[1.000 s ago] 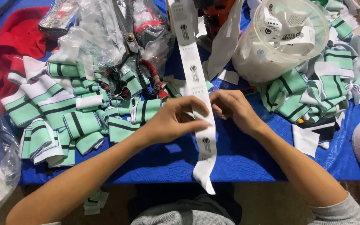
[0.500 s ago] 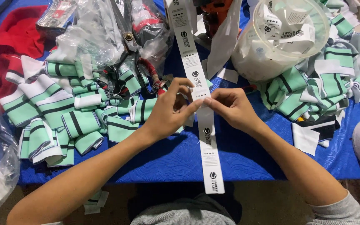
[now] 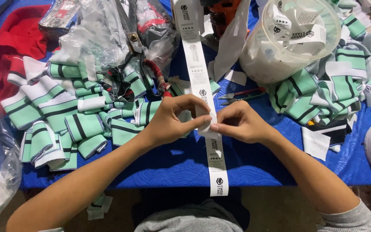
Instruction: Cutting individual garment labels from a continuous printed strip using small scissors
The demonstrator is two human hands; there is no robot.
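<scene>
— Hands first: what are they on?

— Left hand (image 3: 168, 122) and right hand (image 3: 237, 122) meet over the near part of the blue table cover (image 3: 172, 163). Fingertips of both are pressed together on a long white label ribbon (image 3: 216, 163), pinching it from either side at one spot.

— Where does that ribbon run?

— From the top of the view down the middle, through the pinch, and past the table's near edge, where its printed end hangs free above the person's lap.

— Any open room around the hands?

— A bare strip of blue cover lies under and in front of the forearms, along the near edge. Left of it sits a pile of green, white and black striped fabric pieces (image 3: 65, 116); a second striped heap (image 3: 323, 94) fills the right side. Small red-handled snips (image 3: 241, 95) lie just beyond the right hand.

— Containers?

— A clear round plastic tub (image 3: 258, 56) stands far right of the ribbon, holding cut white labels with black print. Crumpled clear plastic bags (image 3: 95, 34) sit far left, with large scissors (image 3: 136, 64) lying against them; their contents are too jumbled to tell. Red cloth (image 3: 13, 43) lies at the far left corner.
</scene>
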